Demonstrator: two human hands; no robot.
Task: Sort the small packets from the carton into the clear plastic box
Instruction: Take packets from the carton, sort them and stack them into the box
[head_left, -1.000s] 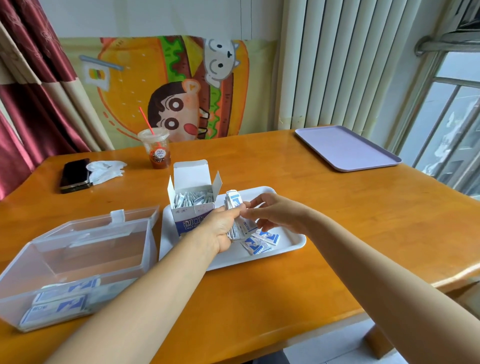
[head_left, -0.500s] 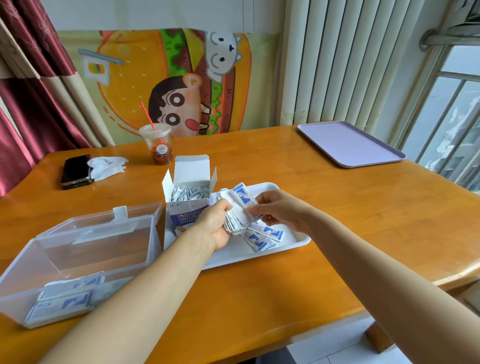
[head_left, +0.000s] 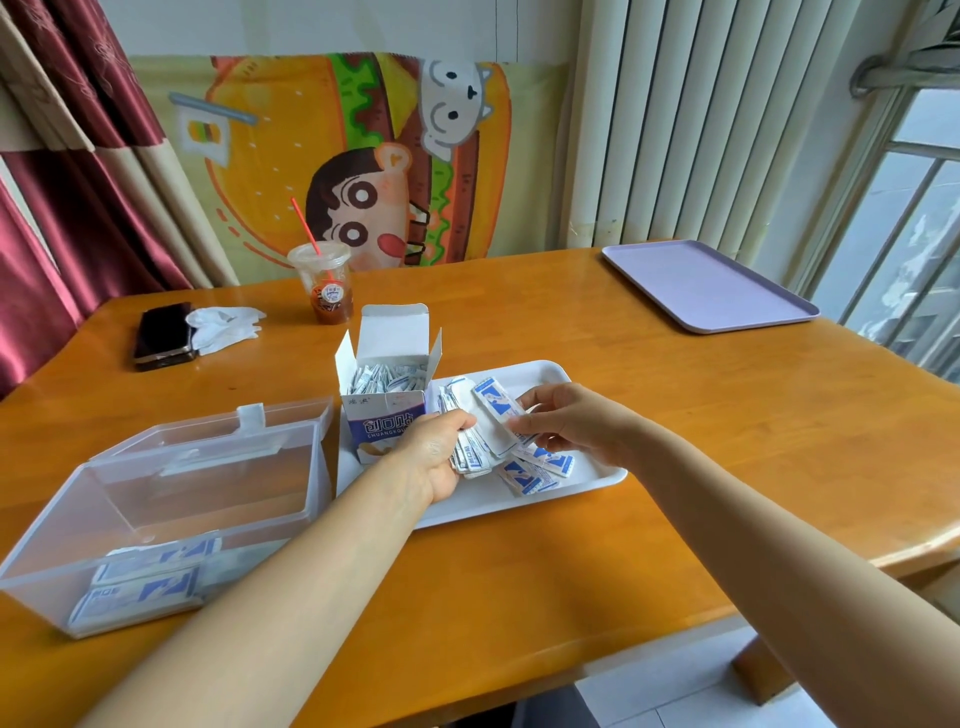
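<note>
White-and-blue is the colour of the moment: the left hand (head_left: 435, 451) has its grip wrapped round a bundle of packets (head_left: 470, 457). It holds them just above the white tray (head_left: 550, 370), I'd say so that any strays drop there and not on the worktop (head_left: 701, 441). The right hand (head_left: 579, 427), at 3 o'clock of the bundle, pinches the top packet (head_left: 495, 410) between thumb and fingertips. My read is that it's peeling one off or squaring the fan before a transfer. The carton (head_left: 384, 415) stands open at 11 o'clock of the left hand, at the tray's far-left corner. Its flaps are up and more packets are packed upright inside, so plenty is left to do. A few loose packets (head_left: 535, 470) lie on the tray at 5 o'clock of the bundle. The clear plastic box (head_left: 171, 457) waits at 9 o'clock of the tray with its lid thrown back. A thin layer of sorted packets (head_left: 145, 587) lies on its floor at the near end. Hard to call: how many packets the bundle holds, the small print, and the carton's lower right corner, which the left hand covers.
</note>
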